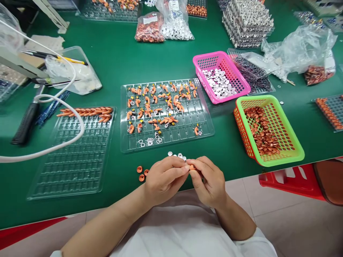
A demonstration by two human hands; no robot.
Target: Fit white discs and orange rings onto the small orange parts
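Observation:
My left hand [167, 176] and my right hand [210, 182] meet at the table's front edge, fingertips pinched together. Between them sits a small shiny orange piece [192, 167], mostly covered by the fingers, so its full shape is hidden. Both hands are closed on it. Left of my left hand lie several copper-coloured round caps [139, 169] with a hole in the middle. Just beyond my fingers are several small white discs [180, 155]. Further back, a clear compartment tray [184, 134] carries orange curved parts [147, 100] with dark and yellow ends, plus loose metal rings [150, 141].
On the right stand a green basket [291, 142] of copper caps and a pink basket [242, 80] of white discs. To the left lie another clear tray [77, 157], a white cable [64, 144] and a black-handled hammer [26, 123]. Filled bags [150, 28] lie at the back.

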